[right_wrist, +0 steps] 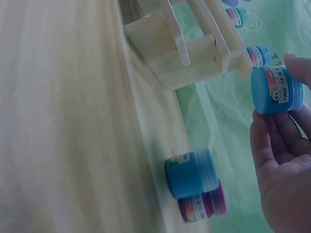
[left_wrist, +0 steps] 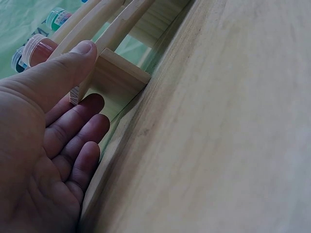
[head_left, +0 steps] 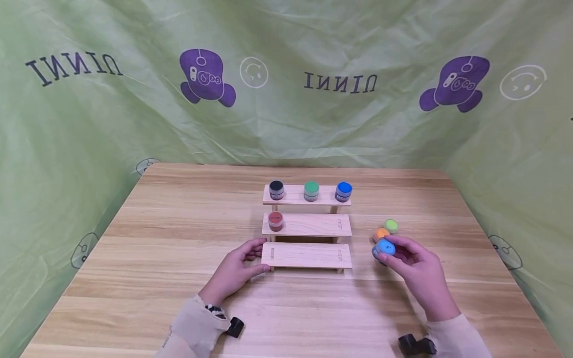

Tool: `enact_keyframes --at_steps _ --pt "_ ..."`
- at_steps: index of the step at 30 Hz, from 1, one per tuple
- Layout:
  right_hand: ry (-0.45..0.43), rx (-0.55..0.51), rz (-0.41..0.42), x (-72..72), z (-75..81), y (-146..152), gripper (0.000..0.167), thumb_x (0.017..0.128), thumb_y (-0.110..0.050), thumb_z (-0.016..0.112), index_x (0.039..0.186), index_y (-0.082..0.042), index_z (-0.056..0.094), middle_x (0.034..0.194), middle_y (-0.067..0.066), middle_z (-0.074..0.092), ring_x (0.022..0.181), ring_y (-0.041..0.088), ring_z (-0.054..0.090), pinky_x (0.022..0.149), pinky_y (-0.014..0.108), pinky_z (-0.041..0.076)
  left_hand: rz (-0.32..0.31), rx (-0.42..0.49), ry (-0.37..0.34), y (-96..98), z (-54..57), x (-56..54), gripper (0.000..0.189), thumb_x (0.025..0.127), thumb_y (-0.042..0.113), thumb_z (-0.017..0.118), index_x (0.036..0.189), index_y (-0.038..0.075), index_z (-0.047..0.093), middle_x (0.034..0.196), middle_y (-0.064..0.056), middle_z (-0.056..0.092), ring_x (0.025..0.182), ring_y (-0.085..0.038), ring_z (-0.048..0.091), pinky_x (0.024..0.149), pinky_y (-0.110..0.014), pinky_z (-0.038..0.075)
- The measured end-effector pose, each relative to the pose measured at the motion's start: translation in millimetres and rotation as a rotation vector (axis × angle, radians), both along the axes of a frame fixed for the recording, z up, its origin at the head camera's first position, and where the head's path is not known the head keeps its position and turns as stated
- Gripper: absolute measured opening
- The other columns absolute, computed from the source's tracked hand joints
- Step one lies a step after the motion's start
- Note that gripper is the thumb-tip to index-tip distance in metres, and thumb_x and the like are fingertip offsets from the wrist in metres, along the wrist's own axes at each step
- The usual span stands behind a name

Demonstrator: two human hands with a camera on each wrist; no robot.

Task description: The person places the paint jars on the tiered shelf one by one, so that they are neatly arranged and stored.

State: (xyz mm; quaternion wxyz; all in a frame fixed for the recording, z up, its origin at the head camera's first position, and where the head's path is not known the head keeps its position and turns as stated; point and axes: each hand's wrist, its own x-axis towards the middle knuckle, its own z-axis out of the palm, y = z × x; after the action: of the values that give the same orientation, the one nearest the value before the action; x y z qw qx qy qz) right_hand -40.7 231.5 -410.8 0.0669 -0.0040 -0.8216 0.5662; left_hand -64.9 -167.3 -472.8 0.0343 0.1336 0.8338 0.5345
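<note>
A three-step wooden stand (head_left: 306, 255) stands mid-table. At the left end of its lowest step is my left hand (head_left: 237, 268), thumb at the front corner and fingers curled at the back corner. My right hand (head_left: 423, 271) pinches a light blue paint jar (head_left: 383, 250) right of the stand, above the table. Behind it are an orange paint jar (head_left: 381, 234) and a light green paint jar (head_left: 391, 225). In the right wrist view, a blue jar (right_wrist: 187, 174) and a magenta jar (right_wrist: 201, 204) stand on the table; I cannot match them to the head view.
Black (head_left: 276, 190), green (head_left: 311, 191) and blue (head_left: 343, 192) paint jars stand along the top step. A red-brown jar (head_left: 275, 222) occupies the middle step's left end. Green printed cloth (head_left: 286, 124) surrounds the wooden table (head_left: 179, 214).
</note>
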Motion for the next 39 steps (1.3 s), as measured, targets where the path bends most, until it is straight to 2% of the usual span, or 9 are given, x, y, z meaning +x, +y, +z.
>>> enact_keyframes --at_steps 3,9,12,18,21,27,33,39 --pt "0.021 0.015 0.01 -3.4 2.3 -4 0.047 0.086 -0.016 0.082 0.126 0.0 0.065 0.116 -0.002 0.066 0.101 0.002 0.064 0.084 0.015 0.054 -0.001 0.0 -0.001 -0.3 -0.3 -0.1 0.064 0.081 0.022 0.085 0.138 0.008 0.058 0.116 -0.003 0.068 0.108 -0.02 0.062 0.096 -0.033 0.052" --pt "0.053 -0.026 0.056 -11.2 5.9 -13 0.044 0.085 -0.012 0.082 0.124 0.001 0.067 0.112 -0.003 0.067 0.096 0.006 0.066 0.078 0.02 0.058 0.002 -0.003 -0.014 -0.9 -0.2 -0.3 0.064 0.081 0.023 0.085 0.138 0.009 0.058 0.116 -0.003 0.068 0.109 -0.02 0.063 0.097 -0.035 0.051" --pt "0.058 -0.006 0.073 -14.6 8.0 -17 0.042 0.085 -0.014 0.082 0.123 -0.001 0.067 0.11 0.0 0.068 0.094 0.008 0.067 0.076 0.02 0.058 0.003 -0.001 -0.018 -0.9 0.0 -0.3 0.064 0.081 0.022 0.085 0.138 0.009 0.058 0.116 -0.003 0.069 0.109 -0.02 0.063 0.097 -0.035 0.051" --pt "0.047 0.043 0.081 -20.2 12.7 -23 0.044 0.086 -0.022 0.082 0.124 -0.006 0.068 0.117 0.009 0.067 0.096 0.009 0.066 0.081 0.017 0.056 0.002 0.003 -0.016 -0.3 0.3 0.1 0.064 0.082 0.022 0.085 0.138 0.009 0.058 0.117 -0.003 0.069 0.109 -0.02 0.063 0.097 -0.035 0.051" --pt "0.056 0.029 0.102 -23.7 13.8 -26 0.044 0.086 -0.021 0.082 0.124 -0.006 0.068 0.119 0.011 0.065 0.098 0.009 0.066 0.084 0.017 0.055 0.002 0.002 -0.013 -0.3 1.1 0.5 0.064 0.081 0.022 0.085 0.138 0.009 0.058 0.116 -0.003 0.069 0.108 -0.02 0.063 0.096 -0.034 0.051" --pt "0.108 -0.01 0.145 -30.1 11.7 -30 0.041 0.084 -0.012 0.082 0.122 -0.002 0.068 0.115 0.008 0.066 0.095 0.011 0.069 0.082 0.02 0.057 0.002 0.001 -0.011 -0.7 -0.2 0.4 0.064 0.081 0.023 0.085 0.138 0.009 0.058 0.116 -0.003 0.069 0.109 -0.02 0.063 0.097 -0.035 0.051" --pt "0.103 -0.01 0.16 -34.5 14.8 -38 0.041 0.084 -0.011 0.083 0.122 -0.003 0.069 0.116 0.012 0.067 0.093 0.011 0.067 0.082 0.019 0.057 0.005 -0.002 -0.013 -0.7 0.0 0.5 0.064 0.081 0.023 0.085 0.138 0.009 0.058 0.116 -0.003 0.069 0.108 -0.02 0.063 0.097 -0.036 0.052" --pt "0.106 -0.059 0.195 -39.3 19.3 -48 0.041 0.084 -0.009 0.082 0.121 -0.001 0.069 0.118 0.015 0.066 0.098 0.01 0.067 0.085 0.019 0.056 0.007 -0.004 -0.014 -0.5 1.2 0.6 0.064 0.081 0.023 0.085 0.138 0.009 0.058 0.115 -0.002 0.069 0.108 -0.02 0.063 0.096 -0.034 0.052"
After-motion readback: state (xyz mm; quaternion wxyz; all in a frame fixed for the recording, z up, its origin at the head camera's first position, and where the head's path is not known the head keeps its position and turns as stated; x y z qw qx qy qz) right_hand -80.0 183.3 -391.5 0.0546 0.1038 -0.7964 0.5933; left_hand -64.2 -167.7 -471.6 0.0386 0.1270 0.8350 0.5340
